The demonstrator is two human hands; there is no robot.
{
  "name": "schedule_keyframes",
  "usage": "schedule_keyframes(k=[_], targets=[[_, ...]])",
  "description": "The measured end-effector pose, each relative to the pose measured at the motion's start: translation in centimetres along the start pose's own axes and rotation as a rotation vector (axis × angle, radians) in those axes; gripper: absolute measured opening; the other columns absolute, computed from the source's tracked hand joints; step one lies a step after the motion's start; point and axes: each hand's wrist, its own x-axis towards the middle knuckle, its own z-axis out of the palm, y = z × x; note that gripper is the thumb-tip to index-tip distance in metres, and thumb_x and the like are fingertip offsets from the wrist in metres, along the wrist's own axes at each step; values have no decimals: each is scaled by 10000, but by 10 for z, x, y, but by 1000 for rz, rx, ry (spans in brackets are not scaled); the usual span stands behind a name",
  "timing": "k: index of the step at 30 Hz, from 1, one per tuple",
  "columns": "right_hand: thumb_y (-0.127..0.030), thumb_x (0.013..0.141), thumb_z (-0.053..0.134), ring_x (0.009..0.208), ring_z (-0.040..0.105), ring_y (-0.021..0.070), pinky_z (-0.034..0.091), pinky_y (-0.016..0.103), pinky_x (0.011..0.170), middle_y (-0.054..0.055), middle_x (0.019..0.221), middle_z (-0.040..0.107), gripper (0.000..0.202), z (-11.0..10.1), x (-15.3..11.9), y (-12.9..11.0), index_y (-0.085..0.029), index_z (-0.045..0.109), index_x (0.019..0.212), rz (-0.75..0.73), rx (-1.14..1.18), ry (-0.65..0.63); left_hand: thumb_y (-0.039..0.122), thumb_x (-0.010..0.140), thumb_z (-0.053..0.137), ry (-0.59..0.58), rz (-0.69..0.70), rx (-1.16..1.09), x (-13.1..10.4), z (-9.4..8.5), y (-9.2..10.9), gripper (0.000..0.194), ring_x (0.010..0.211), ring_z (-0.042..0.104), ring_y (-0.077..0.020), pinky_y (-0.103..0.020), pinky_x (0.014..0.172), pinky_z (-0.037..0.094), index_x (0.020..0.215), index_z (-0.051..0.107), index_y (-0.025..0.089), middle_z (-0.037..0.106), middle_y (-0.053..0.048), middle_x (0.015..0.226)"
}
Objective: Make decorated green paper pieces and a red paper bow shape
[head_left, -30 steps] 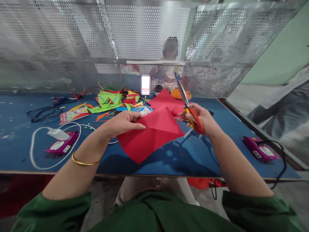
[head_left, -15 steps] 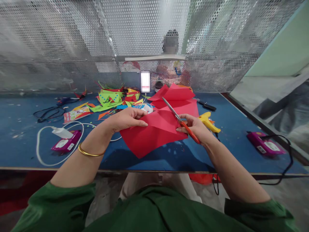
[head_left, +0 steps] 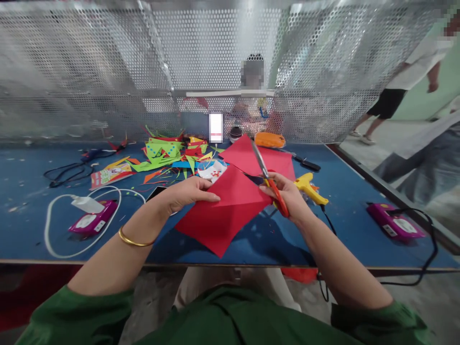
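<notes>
A red paper sheet (head_left: 226,211) is held up above the blue table, its lower corner pointing toward me. My left hand (head_left: 192,192) pinches its left side between thumb and fingers. In my right hand (head_left: 285,191) are the scissors (head_left: 260,158), with orange-red handles and the blades pointing up and away; its fingertips are at the sheet's right corner. Whether they also grip the paper is hard to tell. Behind the held sheet another red sheet (head_left: 264,160) lies on the table.
A yellow glue gun (head_left: 309,188) lies right of my right hand. Colored paper scraps (head_left: 161,151) are heaped at the back left. Purple devices (head_left: 94,219) with cords lie at both sides. A lit phone (head_left: 216,127) stands by the perforated screen (head_left: 118,72). People are beyond it.
The held red sheet has turned, its lower corner shifting right and nearer me, and come apart from the sheet behind. The scissors are more upright. An orange case and a walking person now show.
</notes>
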Motion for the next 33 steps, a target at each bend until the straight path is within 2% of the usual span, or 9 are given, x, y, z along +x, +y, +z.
schedule_keyframes(k=[5,8,11,17,21,24,27,30,33], targets=[[-548,638,832,628,640,111,426,193,472,-28,815,686,611,-4,-1,5,-261,578,1114,-31,63,173,183,625,876,358,86,-394,-3,-12,-2,238,682,731,-174,-228,606,595,845,784,175,799,-57,808],[-580,621,832,588,629,101,440,190,464,-23,791,694,625,0,-9,6,-242,591,1088,-9,79,165,104,711,810,553,232,-683,-1,-2,-4,178,661,721,-136,-202,598,601,871,754,159,795,-36,828],[-587,601,845,552,620,100,450,194,443,-6,781,714,641,2,-16,0,-219,617,1074,26,80,120,39,796,726,692,218,-896,1,11,-8,114,532,673,-91,-154,472,542,838,712,144,763,-8,723],[-582,630,849,430,575,102,375,186,321,11,709,699,596,-18,1,-42,-193,655,1039,161,-173,-15,2,922,564,695,159,-1108,-7,27,-13,195,518,689,-93,-144,391,479,825,677,128,751,-1,682],[-683,855,563,400,479,67,356,193,324,6,744,656,549,-7,17,-61,-184,610,1080,208,-161,-186,31,961,488,693,136,-1186,-12,32,-13,268,469,670,-111,-180,413,520,782,663,128,728,-4,621],[-584,975,390,426,535,92,440,231,386,25,845,690,439,18,15,-46,-205,543,1137,172,-537,-187,47,965,463,707,182,-1233,-15,29,-15,285,489,686,-130,-206,467,568,803,676,145,746,-8,639],[-409,968,487,551,673,171,531,296,522,65,873,727,294,42,5,-16,-185,554,1146,205,-790,-198,65,964,454,735,253,-1267,-15,20,-18,284,486,691,-137,-200,468,568,831,686,160,759,-14,649],[-250,909,567,879,741,319,554,428,759,194,973,735,348,62,-8,9,-102,540,1223,197,-1107,-119,76,961,440,748,324,-1313,-12,9,-20,287,486,701,-151,-207,480,572,841,687,159,763,-31,639],[-234,891,573,963,723,393,529,494,804,269,990,724,395,74,-20,9,-34,551,1231,191,-1353,-97,98,968,403,742,346,-1355,-7,2,-24,312,486,709,-168,-228,494,585,847,685,156,767,-46,642]])
